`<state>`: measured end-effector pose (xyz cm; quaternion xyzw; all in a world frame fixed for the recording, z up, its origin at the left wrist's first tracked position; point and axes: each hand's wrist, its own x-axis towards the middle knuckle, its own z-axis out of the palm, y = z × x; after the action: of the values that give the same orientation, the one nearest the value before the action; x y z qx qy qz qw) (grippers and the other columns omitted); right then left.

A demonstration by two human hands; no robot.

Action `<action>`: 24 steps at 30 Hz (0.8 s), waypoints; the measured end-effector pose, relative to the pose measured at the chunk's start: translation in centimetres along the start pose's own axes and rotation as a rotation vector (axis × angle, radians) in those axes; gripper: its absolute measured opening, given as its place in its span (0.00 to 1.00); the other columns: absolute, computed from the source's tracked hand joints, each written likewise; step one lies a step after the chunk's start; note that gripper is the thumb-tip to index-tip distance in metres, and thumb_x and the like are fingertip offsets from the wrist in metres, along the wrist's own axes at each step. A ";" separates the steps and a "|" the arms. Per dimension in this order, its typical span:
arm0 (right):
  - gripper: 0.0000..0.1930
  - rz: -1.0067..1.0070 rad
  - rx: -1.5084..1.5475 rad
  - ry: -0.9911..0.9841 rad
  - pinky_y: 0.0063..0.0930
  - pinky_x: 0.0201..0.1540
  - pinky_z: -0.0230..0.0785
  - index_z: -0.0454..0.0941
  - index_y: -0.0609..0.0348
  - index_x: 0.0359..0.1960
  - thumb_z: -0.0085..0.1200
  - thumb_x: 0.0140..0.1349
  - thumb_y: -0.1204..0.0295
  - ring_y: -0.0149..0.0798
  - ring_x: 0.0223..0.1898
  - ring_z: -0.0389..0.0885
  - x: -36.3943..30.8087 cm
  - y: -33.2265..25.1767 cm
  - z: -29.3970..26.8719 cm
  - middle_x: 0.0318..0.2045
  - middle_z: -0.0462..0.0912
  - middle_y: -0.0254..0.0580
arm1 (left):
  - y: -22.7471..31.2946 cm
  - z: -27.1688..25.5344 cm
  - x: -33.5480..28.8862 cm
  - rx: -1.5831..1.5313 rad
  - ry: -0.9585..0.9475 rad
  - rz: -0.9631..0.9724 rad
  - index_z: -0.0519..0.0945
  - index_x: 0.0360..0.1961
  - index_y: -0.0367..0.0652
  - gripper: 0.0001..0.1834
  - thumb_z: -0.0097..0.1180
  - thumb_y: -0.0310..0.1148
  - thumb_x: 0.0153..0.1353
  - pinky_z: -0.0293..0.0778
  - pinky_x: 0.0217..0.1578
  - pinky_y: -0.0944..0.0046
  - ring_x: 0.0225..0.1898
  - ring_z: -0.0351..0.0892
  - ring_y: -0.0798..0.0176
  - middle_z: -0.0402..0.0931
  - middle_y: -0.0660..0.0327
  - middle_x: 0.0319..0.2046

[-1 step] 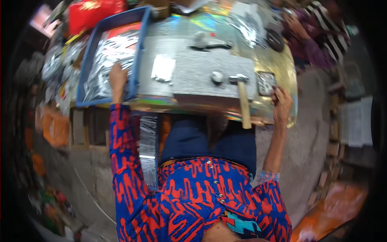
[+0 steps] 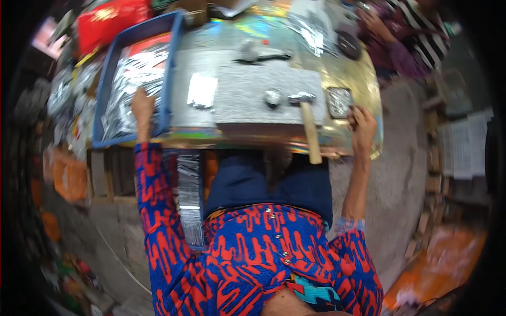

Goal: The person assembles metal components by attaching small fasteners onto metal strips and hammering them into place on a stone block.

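My left hand [image 2: 142, 108] reaches over the near right part of a blue plastic tray [image 2: 174, 68]. Its fingers touch thin shiny metal strips [image 2: 136, 71] heaped inside, but they are too blurred to read. On the right, the fingers of my right hand [image 2: 363, 125] are curled and pinched together beside a small rectangular box of shiny little pieces [image 2: 338, 101]. Anything between those fingertips is too small to name. A hammer [image 2: 310, 124] lies on a grey block [image 2: 245, 97], its wooden handle hanging over the near edge. Left of its head sits a round metal piece [image 2: 272, 98].
A bright stack of strips [image 2: 202, 90] lies between tray and block. Behind the block is a grey tool with a dark handle [image 2: 261, 51]. Clear plastic bags [image 2: 311, 31] and a dark round object [image 2: 348, 45] stand farther back. Another person's hand [image 2: 375, 23] shows at far right.
The whole view has tilted slightly, so the table sits a little farther left. Both hands keep about the same places beside the tray and the box.
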<state>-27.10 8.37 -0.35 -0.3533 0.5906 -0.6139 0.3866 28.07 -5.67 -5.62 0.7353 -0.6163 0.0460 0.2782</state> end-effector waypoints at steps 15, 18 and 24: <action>0.10 -0.406 -0.919 0.058 0.36 0.35 0.68 0.76 0.65 0.30 0.44 0.52 0.73 0.51 0.30 0.77 6.0 5.6 -2.6 0.27 0.78 0.55 | 5.8 -8.5 -4.3 -0.802 0.175 -0.219 0.75 0.31 0.32 0.08 0.52 0.29 0.57 0.68 0.20 0.75 0.21 0.73 0.70 0.76 0.56 0.23; 0.08 -0.473 -1.020 0.081 0.39 0.36 0.67 0.75 0.63 0.30 0.46 0.51 0.74 0.54 0.33 0.76 6.8 6.1 -3.0 0.28 0.77 0.54 | 6.7 -8.8 -5.8 -1.294 0.036 -0.330 0.72 0.33 0.33 0.05 0.51 0.26 0.57 0.69 0.21 0.76 0.24 0.72 0.70 0.75 0.56 0.27; 0.07 -0.476 -1.172 0.006 0.42 0.34 0.65 0.72 0.60 0.32 0.46 0.50 0.75 0.55 0.32 0.74 7.4 6.0 -2.8 0.29 0.74 0.52 | 13.6 -8.4 -11.4 -2.078 -0.579 -0.574 0.70 0.37 0.35 0.07 0.49 0.22 0.56 0.70 0.26 0.76 0.28 0.70 0.69 0.72 0.55 0.32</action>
<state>-32.61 3.04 -6.70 -0.6264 0.7350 -0.2588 -0.0198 14.99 7.11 1.54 0.2432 -0.2041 -0.7309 0.6041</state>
